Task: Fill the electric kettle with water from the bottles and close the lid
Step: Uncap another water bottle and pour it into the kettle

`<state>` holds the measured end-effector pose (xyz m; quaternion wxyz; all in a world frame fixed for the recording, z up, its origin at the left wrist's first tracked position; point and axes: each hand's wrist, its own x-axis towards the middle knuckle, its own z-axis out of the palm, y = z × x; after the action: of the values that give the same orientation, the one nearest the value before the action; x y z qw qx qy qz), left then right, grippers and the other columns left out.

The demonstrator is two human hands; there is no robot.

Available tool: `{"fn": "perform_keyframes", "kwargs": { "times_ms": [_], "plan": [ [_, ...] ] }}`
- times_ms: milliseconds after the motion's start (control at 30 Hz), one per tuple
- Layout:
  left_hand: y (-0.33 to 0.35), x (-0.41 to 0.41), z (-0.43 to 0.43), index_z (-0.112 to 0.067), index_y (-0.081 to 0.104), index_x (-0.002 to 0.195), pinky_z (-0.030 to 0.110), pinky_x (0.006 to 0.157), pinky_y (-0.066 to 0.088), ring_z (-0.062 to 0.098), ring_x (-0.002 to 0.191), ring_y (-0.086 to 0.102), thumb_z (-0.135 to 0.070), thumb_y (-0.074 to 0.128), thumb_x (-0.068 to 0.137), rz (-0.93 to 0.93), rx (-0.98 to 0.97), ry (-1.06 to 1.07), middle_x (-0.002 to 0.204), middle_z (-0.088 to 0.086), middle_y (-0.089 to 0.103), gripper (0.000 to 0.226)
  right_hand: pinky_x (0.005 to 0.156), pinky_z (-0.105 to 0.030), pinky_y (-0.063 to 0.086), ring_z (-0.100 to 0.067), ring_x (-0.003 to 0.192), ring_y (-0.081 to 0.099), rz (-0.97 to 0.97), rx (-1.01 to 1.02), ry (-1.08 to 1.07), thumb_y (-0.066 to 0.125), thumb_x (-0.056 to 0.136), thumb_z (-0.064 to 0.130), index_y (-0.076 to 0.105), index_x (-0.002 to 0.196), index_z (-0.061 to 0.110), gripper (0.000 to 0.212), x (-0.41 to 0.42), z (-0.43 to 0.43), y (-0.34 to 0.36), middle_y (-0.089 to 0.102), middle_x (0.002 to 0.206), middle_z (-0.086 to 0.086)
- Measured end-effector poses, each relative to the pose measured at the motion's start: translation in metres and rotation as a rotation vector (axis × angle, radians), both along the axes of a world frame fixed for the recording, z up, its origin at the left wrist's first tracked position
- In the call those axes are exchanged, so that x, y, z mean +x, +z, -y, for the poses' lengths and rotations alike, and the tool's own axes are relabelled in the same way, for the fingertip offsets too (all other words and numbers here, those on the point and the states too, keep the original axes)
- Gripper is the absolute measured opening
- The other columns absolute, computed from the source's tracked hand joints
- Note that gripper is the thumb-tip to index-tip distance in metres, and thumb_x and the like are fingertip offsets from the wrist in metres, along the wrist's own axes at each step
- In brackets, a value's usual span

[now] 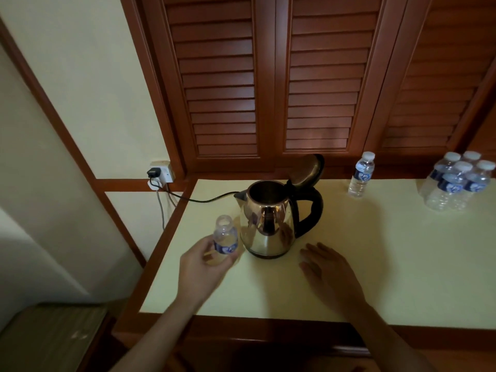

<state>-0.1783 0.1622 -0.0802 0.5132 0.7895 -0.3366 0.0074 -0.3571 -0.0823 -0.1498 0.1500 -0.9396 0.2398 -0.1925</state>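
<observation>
From my remote seat I see the left hand (200, 267) curled round the lower half of a small uncapped bottle (225, 237), thumb and fingers wrapped over its blue label. The bottle stands upright just to the left of the kettle (268, 221), below its spout. I cannot tell whether its base touches the worktop (375, 251), nor how much water it holds. The right hand (327, 272) lies palm down with straight, slightly spread fingers, holding nothing, just in front of the kettle and a little to its right. I cannot tell if it rests on the surface or floats over it. The kettle itself, shiny steel with a black handle pointing right, sits on the worktop with its lid (308, 170) tipped up and back, the mouth open. A black cord (198, 200) runs from behind the kettle leftward to a wall socket (161, 171). To the right of the kettle and further back stands a single capped bottle (361, 174). Well beyond that, far right of the kettle, stands a wrapped pack of bottles (459, 181). Behind the kettle rise louvred wooden doors (268, 76).
</observation>
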Motion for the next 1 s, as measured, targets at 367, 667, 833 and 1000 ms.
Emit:
{"fn": "perform_keyframes", "kwargs": {
  "times_ms": [367,667,833,1000],
  "plan": [
    [-0.017,-0.015,0.017,-0.042,0.064,0.102,0.006,0.071,0.047,-0.002,0.093,0.064,-0.032,0.084,0.079,-0.099,-0.032,-0.075,0.095,-0.029,0.069,0.032,0.113,-0.041,0.036,-0.02,0.138,0.044,0.006,0.007,0.006,0.043,0.094,0.05,0.064,0.129,0.027,0.046,0.0,-0.003,0.007,0.056,0.141,0.004],
    [-0.036,0.0,0.016,-0.029,0.071,0.102,0.021,0.073,0.056,0.003,0.085,0.068,-0.043,0.087,0.072,-0.08,0.015,-0.057,0.091,-0.016,0.072,0.037,0.088,-0.033,0.043,-0.018,0.104,0.054,0.117,-0.035,-0.062,0.05,0.088,0.06,0.073,0.103,0.026,0.043,0.001,-0.024,0.017,0.064,0.11,0.009],
    [-0.038,0.001,0.014,-0.031,0.07,0.11,0.023,0.073,0.055,-0.003,0.082,0.068,-0.042,0.084,0.071,-0.094,0.036,-0.115,0.086,-0.02,0.072,0.043,0.081,-0.021,0.04,-0.008,0.097,0.047,0.351,0.159,-0.014,0.052,0.087,0.059,0.067,0.107,0.029,0.039,0.037,-0.069,0.081,0.056,0.101,0.015],
    [-0.032,0.0,0.012,-0.041,0.066,0.112,0.031,0.083,0.057,0.001,0.094,0.068,-0.037,0.081,0.075,-0.178,0.108,-0.156,0.099,-0.015,0.074,0.039,0.093,-0.015,0.034,-0.007,0.104,0.045,0.282,0.074,0.228,0.055,0.094,0.051,0.065,0.123,0.02,0.044,0.073,-0.085,0.137,0.054,0.109,0.009]
  ]
}}
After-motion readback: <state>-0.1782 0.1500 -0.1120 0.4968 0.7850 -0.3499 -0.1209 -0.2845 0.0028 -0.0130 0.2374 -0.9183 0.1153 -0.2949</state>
